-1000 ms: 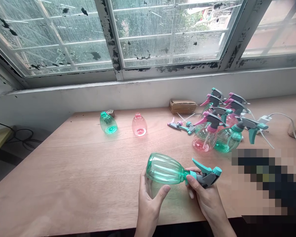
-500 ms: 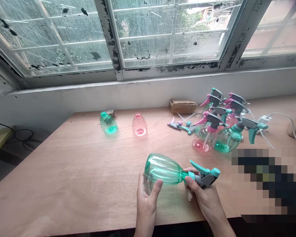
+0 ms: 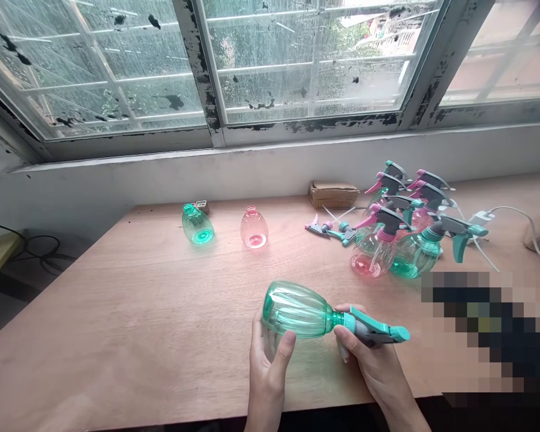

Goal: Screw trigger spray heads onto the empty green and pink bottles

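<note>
A clear green spray bottle (image 3: 297, 309) lies sideways in the air above the near part of the table, its base to the left. My left hand (image 3: 270, 360) cradles the base end, thumb along the lower side. Around the teal collar at the neck, my right hand (image 3: 364, 354) has its thumb and fingers closed. The grey and teal trigger head (image 3: 380, 329) sits on the neck and points right, with its teal trigger facing up toward me. Part of the right fingers is hidden behind the neck and head.
Open-necked green (image 3: 198, 225) and pink (image 3: 254, 228) bottles stand toward the back. Two loose trigger heads (image 3: 330, 229) lie before a cardboard box (image 3: 333, 195). Several bottles with trigger heads (image 3: 373, 252) crowd the right side, near a white cable (image 3: 517, 207). A pixelated patch covers the right edge.
The trigger head has turned about the bottle's long axis, so the trigger now lies toward me rather than standing up. The bottle and left hand have hardly moved.
</note>
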`<state>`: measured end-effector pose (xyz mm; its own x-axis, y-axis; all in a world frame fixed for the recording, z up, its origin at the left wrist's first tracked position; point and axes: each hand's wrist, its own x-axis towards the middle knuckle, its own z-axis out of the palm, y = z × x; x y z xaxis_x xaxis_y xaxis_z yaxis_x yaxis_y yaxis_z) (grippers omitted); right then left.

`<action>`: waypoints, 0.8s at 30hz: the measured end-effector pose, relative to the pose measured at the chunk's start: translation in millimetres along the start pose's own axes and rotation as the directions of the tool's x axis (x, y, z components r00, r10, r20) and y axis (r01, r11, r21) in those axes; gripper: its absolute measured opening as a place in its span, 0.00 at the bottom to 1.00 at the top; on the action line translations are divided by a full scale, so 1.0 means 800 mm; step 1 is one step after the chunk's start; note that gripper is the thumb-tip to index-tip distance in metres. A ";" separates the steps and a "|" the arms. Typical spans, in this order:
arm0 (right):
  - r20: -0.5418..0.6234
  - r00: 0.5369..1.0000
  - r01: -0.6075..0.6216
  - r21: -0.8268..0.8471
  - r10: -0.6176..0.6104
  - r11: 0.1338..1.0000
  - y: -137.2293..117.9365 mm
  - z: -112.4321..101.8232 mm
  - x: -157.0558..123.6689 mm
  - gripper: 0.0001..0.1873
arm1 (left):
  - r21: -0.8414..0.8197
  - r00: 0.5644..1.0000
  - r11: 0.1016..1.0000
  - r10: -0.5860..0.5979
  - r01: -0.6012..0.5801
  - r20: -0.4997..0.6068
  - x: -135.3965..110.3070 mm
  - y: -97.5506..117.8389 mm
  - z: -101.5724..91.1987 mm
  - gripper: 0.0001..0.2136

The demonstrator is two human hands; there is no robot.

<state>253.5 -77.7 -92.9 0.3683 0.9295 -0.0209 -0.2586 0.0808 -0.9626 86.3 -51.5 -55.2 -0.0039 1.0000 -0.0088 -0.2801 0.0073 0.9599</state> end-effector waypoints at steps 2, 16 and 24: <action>0.002 1.000 0.011 0.004 -0.011 1.000 0.000 0.000 0.000 0.18 | 0.006 1.000 1.000 -0.012 0.013 -0.015 0.002 -0.001 -0.002 0.27; 0.027 1.000 -0.009 0.110 0.006 0.994 0.014 -0.009 0.007 0.19 | -0.001 0.999 1.000 -0.010 0.010 0.046 0.003 -0.006 -0.004 0.27; 0.032 0.999 -0.029 0.052 0.028 0.998 0.012 -0.007 0.005 0.21 | -0.037 0.999 0.999 -0.036 0.036 0.002 0.004 -0.002 -0.001 0.27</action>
<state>257.4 -75.1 -104.2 0.3325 0.9423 -0.0390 -0.3157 0.0723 -0.9461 86.4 -48.2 -57.2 0.0080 0.9991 -0.0423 -0.3152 0.0427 0.9481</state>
